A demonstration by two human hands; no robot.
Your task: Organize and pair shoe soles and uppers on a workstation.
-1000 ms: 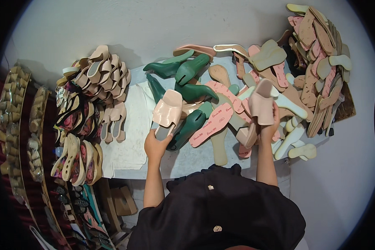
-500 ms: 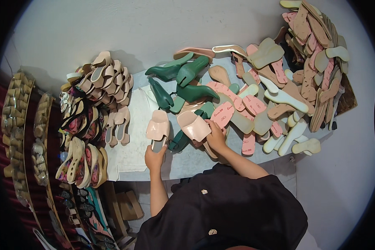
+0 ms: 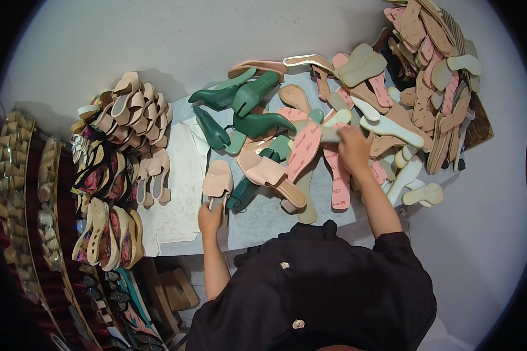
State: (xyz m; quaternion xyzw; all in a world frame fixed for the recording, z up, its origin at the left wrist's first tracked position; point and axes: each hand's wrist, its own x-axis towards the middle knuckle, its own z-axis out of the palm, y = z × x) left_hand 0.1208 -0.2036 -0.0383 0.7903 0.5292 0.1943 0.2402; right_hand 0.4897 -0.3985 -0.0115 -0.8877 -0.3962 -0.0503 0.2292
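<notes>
My left hand (image 3: 211, 217) is closed round the heel end of a beige slide sandal (image 3: 218, 180), held at the table's near edge with its broad strap facing up. The matching beige heeled sandal (image 3: 264, 171) lies tilted on the pile, its heel toward me. My right hand (image 3: 355, 151) reaches into the insoles, its fingers curled and slightly blurred. They seem to grip a greyish-tan insole (image 3: 329, 134), whose far part is covered. Below the hand lies a pink printed insole (image 3: 339, 186), with another pink insole (image 3: 305, 153) to its left.
Several green shoe lasts (image 3: 257, 96) lie behind the sandals. More insoles (image 3: 442, 88) are heaped at the right. Finished sandals (image 3: 137, 108) are stacked at the left on the table (image 3: 181, 225), beside a rack of wrapped heels (image 3: 14, 175). A person's dark-shirted torso (image 3: 322, 286) fills the near side.
My right hand has let go of the second sandal, leaving it on the pile, and moved right into the insoles. Some insoles there have shifted. My left hand still holds its sandal.
</notes>
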